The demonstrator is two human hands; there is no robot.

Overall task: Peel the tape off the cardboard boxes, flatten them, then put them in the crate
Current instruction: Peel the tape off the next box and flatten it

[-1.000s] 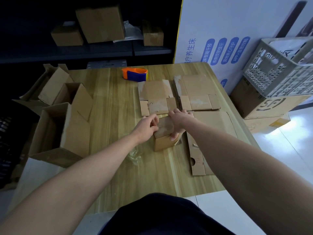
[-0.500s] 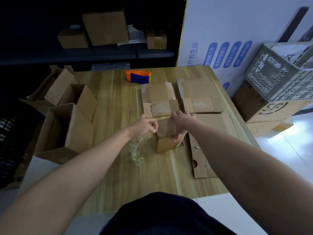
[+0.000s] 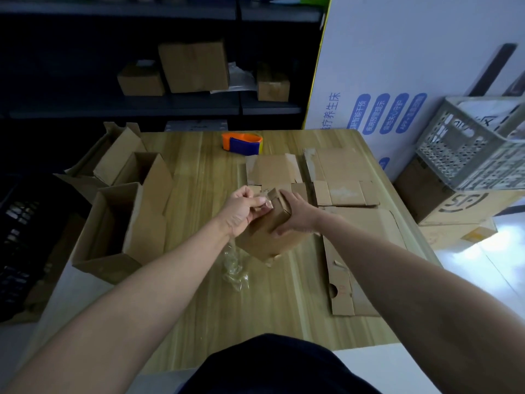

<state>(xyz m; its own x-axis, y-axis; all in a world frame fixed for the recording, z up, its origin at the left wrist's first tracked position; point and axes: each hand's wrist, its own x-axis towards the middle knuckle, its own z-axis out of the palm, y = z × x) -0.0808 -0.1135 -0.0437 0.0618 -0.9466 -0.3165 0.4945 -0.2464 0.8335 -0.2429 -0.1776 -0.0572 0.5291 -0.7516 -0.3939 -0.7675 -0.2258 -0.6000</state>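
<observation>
In the middle of the frame your left hand (image 3: 243,207) pinches a strip of clear tape (image 3: 266,205) between thumb and curled fingertips at the top edge of the small cardboard box (image 3: 264,236). Your right hand (image 3: 297,216) has its fingers clamped over the box's right side, holding it tilted over the wooden table (image 3: 199,308). The film looks thin, glossy and sticky, so a sharp pull could snap it short or strip the matte brown face paper, and the light, square-cornered box may twist out of your grip; the grey lattice-walled crate (image 3: 468,149) sits well apart at the upper right.
</observation>
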